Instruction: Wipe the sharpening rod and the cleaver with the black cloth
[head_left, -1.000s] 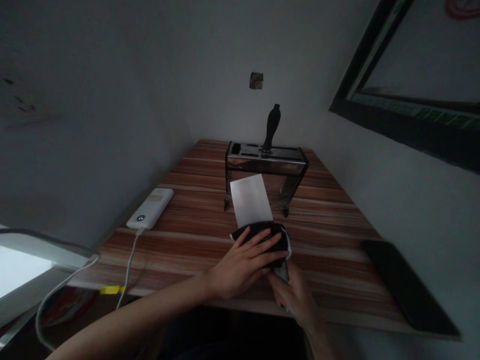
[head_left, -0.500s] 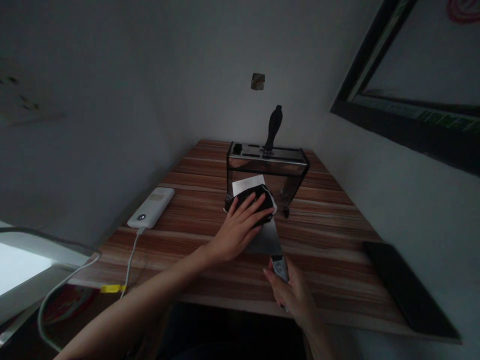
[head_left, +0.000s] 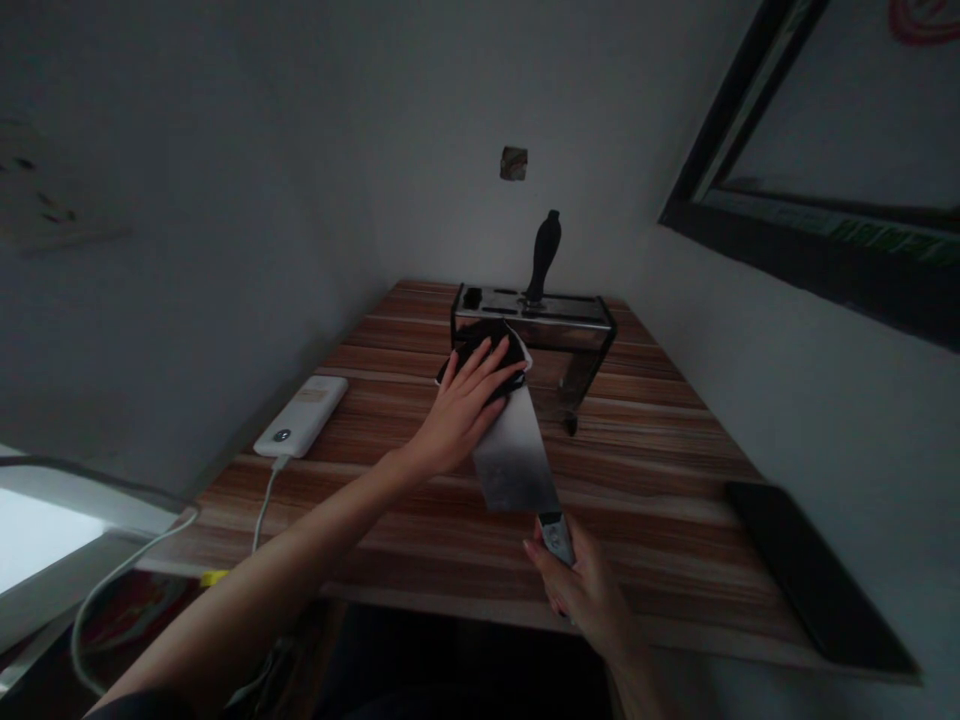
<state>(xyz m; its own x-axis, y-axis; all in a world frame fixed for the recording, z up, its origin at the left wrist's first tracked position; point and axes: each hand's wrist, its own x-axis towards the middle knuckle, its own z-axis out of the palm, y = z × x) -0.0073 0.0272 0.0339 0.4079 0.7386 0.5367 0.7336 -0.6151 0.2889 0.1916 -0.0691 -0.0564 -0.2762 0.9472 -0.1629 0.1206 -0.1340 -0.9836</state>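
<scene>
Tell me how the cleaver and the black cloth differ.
The cleaver has a flat, silvery blade; the cloth is black with a pale edge. The cleaver reaches well toward the table's near edge, while the cloth covers only the blade's far end. The right hand grips the cleaver's handle; the left hand spreads over the cloth. Both are in use by one person.
</scene>
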